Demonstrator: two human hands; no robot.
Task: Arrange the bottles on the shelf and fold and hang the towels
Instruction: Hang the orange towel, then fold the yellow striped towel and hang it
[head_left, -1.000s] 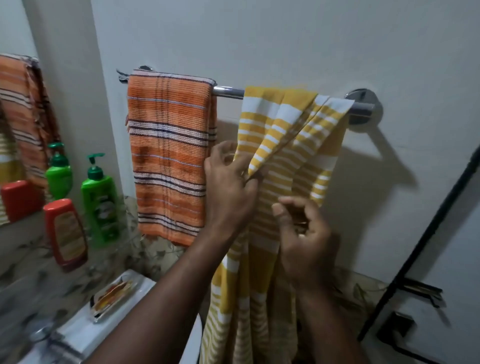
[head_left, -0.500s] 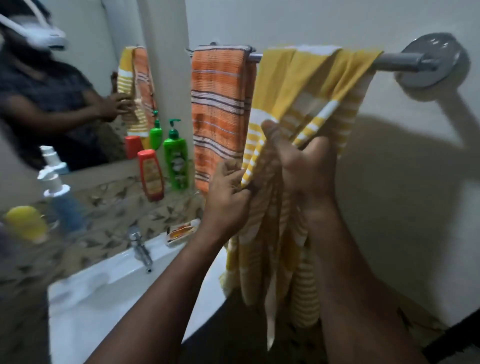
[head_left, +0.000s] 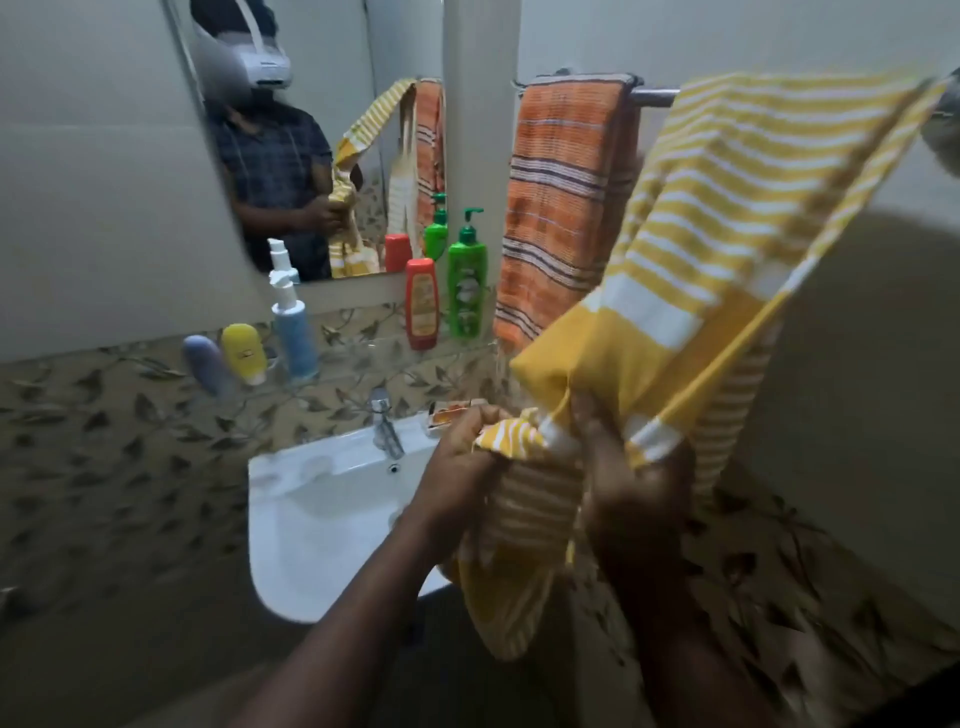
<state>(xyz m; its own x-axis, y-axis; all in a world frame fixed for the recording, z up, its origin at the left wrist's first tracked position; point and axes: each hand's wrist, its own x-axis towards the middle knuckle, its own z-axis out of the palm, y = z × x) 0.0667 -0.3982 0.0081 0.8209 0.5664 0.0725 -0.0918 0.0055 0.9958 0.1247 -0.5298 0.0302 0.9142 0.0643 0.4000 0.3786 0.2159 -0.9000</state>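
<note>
You hold the yellow towel (head_left: 727, 208) in both hands, low and near, over the right edge of the sink (head_left: 311, 519). Your left hand (head_left: 462, 457) has its fingers curled round a bunched striped fold. Your right hand (head_left: 634, 493), just to the right of it, grips the plain yellow band and its white hem, with the cloth wrapped over the fingers. From your hands the towel runs up and to the right, pulled fairly tight, to the towel bar (head_left: 655, 97) on the far wall, and its top is draped over the bar. Its loose end hangs below your hands.

The orange towel (head_left: 566, 197) hangs flat on the same bar, just left of the yellow one.

On the shelf (head_left: 363, 358) under the mirror (head_left: 130, 156), the green bottle (head_left: 466, 280) and the red bottle (head_left: 422, 304) stand upright side by side at the right end. The blue spray bottle (head_left: 293, 322) stands further left. Left again, the yellow bottle (head_left: 243, 353) and a purple bottle (head_left: 208, 364) sit tilted and close together.

The tap (head_left: 384, 421) rises at the far side of the sink, and a soap dish (head_left: 452, 413) lies just beyond your left hand.
</note>
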